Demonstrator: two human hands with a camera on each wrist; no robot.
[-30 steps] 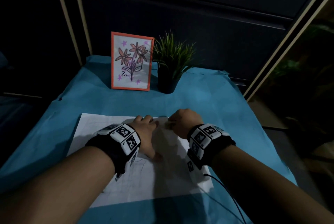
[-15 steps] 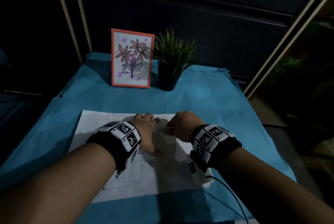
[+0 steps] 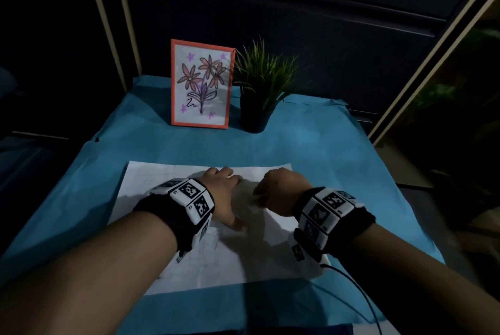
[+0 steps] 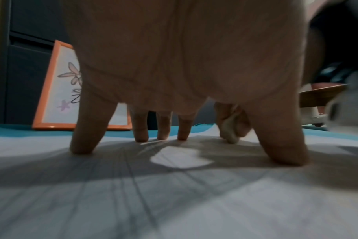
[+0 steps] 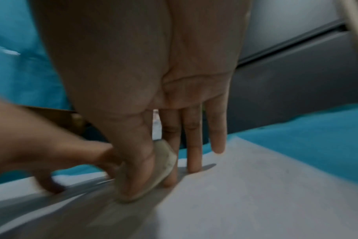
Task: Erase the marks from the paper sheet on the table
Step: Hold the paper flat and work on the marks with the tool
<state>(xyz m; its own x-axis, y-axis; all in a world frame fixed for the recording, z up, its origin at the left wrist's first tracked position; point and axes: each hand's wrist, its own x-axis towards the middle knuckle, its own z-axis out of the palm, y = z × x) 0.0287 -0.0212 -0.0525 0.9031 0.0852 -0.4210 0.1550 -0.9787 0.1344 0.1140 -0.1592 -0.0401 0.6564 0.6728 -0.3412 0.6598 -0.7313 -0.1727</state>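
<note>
A white paper sheet (image 3: 205,261) with faint pencil lines lies on the teal-covered table (image 3: 324,145). My left hand (image 3: 221,194) presses down on the sheet with straight, spread fingertips (image 4: 82,145). Just to its right, my right hand (image 3: 278,191) pinches a pale worn eraser (image 5: 164,163) between thumb and fingers, its lower end touching the paper (image 5: 255,194). The eraser (image 4: 229,129) also shows past the left fingers in the left wrist view. The sheet (image 4: 174,194) carries thin grey lines under the left palm.
An orange-framed flower drawing (image 3: 201,83) and a small potted plant (image 3: 259,85) stand at the table's far edge. A black cable (image 3: 359,288) runs from my right wrist across the front right of the table. Dark cabinets rise behind.
Both hands have stayed on the upper middle of the sheet; the right hand with the eraser has shifted slightly. The head view has tilted a little.
</note>
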